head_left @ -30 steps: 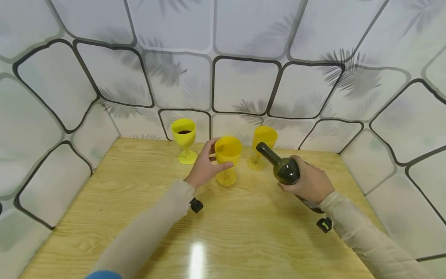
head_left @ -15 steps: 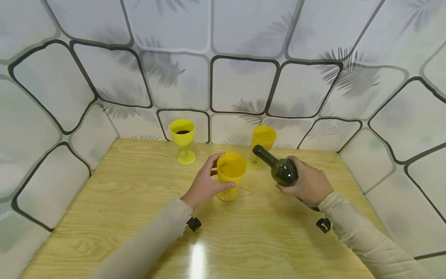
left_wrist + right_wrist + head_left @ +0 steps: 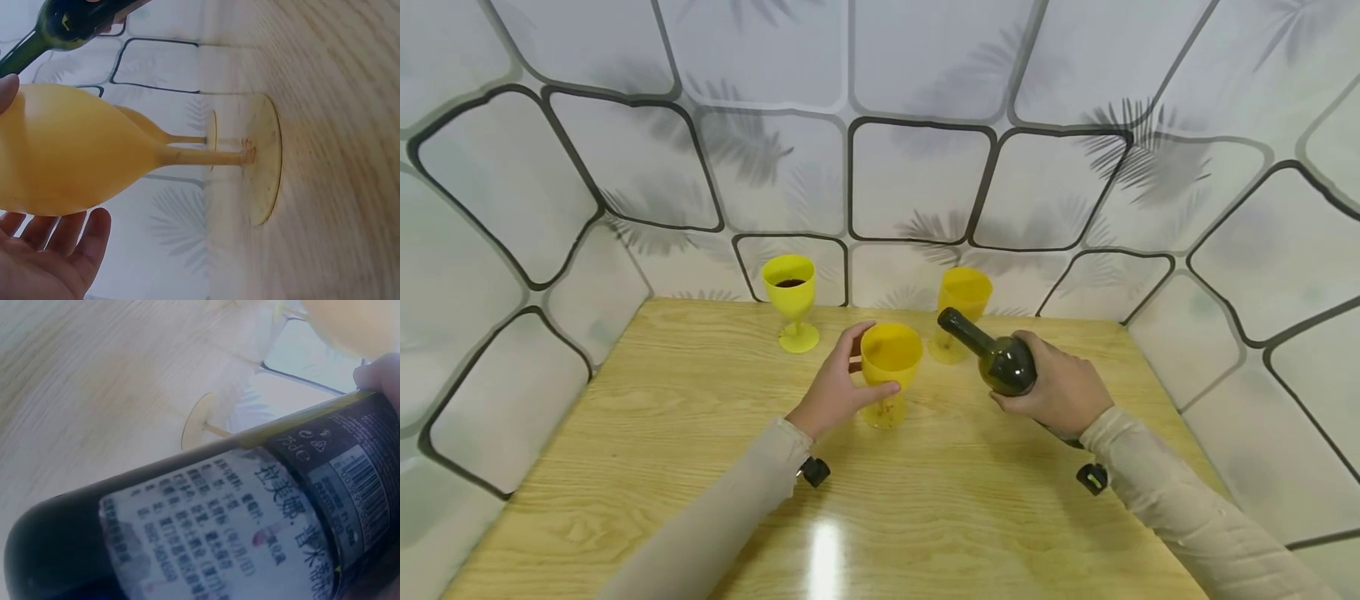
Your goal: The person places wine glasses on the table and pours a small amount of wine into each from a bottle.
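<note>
Middle goblet (image 3: 891,367) upright, bottle (image 3: 1006,367) tilted over the worktop (image 3: 925,517).
The left hand (image 3: 835,382) curls round the goblet's bowl, seemingly to steady it; the right hand (image 3: 1067,385) grips the bottle's body, leaving its left-pointing neck free.

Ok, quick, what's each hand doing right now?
Left hand: holding the nearest yellow goblet around its bowl.
Right hand: holding the green bottle, tilted.
</note>
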